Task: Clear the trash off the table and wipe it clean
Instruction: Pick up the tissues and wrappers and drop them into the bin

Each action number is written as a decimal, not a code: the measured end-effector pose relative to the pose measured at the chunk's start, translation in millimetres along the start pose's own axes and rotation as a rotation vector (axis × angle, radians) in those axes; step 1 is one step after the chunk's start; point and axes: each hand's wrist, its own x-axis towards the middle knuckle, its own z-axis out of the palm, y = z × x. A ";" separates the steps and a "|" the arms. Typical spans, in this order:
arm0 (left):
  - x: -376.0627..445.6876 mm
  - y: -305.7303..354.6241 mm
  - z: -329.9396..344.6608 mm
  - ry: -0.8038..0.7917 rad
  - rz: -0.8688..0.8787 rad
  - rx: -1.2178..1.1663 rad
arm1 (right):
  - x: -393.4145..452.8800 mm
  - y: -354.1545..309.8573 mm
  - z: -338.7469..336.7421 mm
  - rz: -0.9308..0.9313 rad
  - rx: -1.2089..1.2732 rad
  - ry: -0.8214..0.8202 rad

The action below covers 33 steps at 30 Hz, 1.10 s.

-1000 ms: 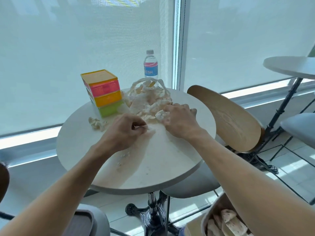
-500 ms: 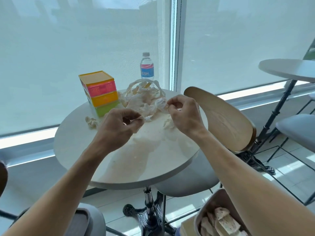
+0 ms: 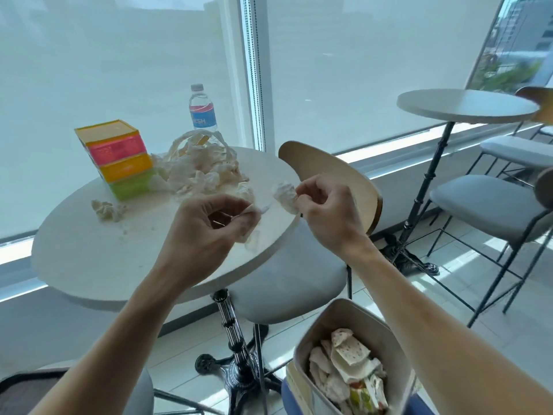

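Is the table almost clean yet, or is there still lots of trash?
Some is done: the grey trash bin on the floor already holds crumpled wrappers. Right now the right hand pinches a white crumpled tissue, and the left hand grips more tissue scraps. Still left on the round white table: the big tissue pile, a small wad and crumbs. No wiping cloth is in view.

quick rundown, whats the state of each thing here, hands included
left hand: raised, pinching crumpled tissue
right hand: raised, pinching a tissue wad
tissue pile: heaped on the table, uncleared
small tissue clump: lying loose on the table
water bottle: upright, capped
colored boxes: stacked, closed
trash bin: open, partly filled
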 end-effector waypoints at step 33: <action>-69.4 -41.5 174.5 -0.461 -0.297 0.222 | -101.8 107.9 -128.5 0.351 -0.257 -0.274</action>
